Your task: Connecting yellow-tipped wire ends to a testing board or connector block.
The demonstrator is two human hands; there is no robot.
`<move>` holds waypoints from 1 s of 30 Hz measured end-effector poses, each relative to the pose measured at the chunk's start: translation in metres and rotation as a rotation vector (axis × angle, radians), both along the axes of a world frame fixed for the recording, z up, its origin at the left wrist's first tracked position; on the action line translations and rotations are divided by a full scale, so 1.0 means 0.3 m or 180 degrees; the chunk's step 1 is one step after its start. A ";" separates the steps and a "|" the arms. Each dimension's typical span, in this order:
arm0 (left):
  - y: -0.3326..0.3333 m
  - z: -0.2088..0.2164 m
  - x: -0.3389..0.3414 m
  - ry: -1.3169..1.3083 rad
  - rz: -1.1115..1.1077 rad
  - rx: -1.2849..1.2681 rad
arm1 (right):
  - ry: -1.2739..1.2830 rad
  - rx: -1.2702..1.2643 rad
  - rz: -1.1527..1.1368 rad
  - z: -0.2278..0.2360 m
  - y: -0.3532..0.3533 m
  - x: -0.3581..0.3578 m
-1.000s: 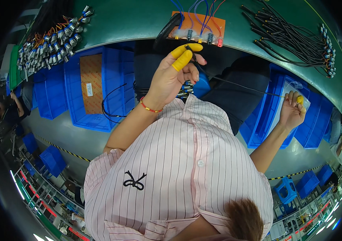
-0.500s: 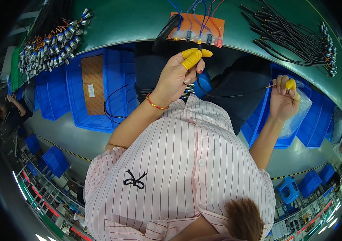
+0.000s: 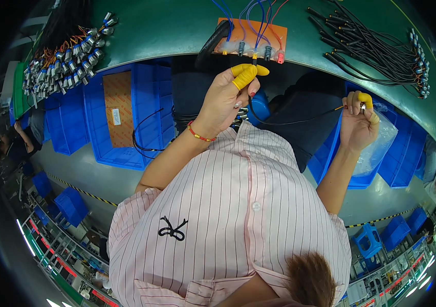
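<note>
My left hand (image 3: pixel 226 97), with yellow finger cots on its thumb and finger, pinches the plug end of a thin black cable (image 3: pixel 289 122). That end meets a yellow-tipped connector (image 3: pixel 255 56) on the front edge of an orange board (image 3: pixel 235 36). The cable sags across my lap to my right hand (image 3: pixel 357 120), whose curled fingers hold its other end. Orange wire shows just beside those fingers, and a small silver metal part (image 3: pixel 363 107) peeks out between them. A yellow cot covers one right fingertip.
Silver-capped cable ends (image 3: pixel 69 61) lie heaped on the green table (image 3: pixel 151 30) at left. More black cables (image 3: pixel 366 48) are bundled at right. Blue bins (image 3: pixel 149 117) stand under the table edge, one at right with clear plastic (image 3: pixel 379 146). A black looped handle (image 3: pixel 213 45) sits beside the board.
My right hand has shifted slightly left and turned, and its cot-covered finger has lifted, exposing the silver part. My left hand has stayed nearly still at the connector.
</note>
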State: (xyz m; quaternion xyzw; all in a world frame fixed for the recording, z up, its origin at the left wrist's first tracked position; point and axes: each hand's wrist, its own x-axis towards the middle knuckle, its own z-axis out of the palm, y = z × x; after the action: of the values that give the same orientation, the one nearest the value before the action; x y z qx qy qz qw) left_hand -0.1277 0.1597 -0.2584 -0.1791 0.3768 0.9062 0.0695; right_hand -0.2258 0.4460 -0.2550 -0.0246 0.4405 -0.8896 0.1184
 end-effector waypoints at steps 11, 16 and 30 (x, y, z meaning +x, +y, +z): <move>-0.017 0.071 -0.028 -0.0143 0.0180 0.0381 | 0.0019 -0.0099 0.0044 -0.026 0.016 -0.007; 0.012 0.070 0.007 -0.0196 -0.0113 0.0399 | -0.0041 -0.0016 -0.0087 -0.021 0.008 -0.005; -0.002 0.033 -0.005 -0.0087 -0.0031 0.0147 | 0.0122 -0.0070 0.0005 -0.055 0.042 -0.028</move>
State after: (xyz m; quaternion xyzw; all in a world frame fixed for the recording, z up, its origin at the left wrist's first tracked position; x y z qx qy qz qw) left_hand -0.1291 0.1590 -0.2486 -0.1879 0.3556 0.9118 0.0832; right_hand -0.2343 0.4585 -0.2714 -0.0433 0.4328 -0.8937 0.1103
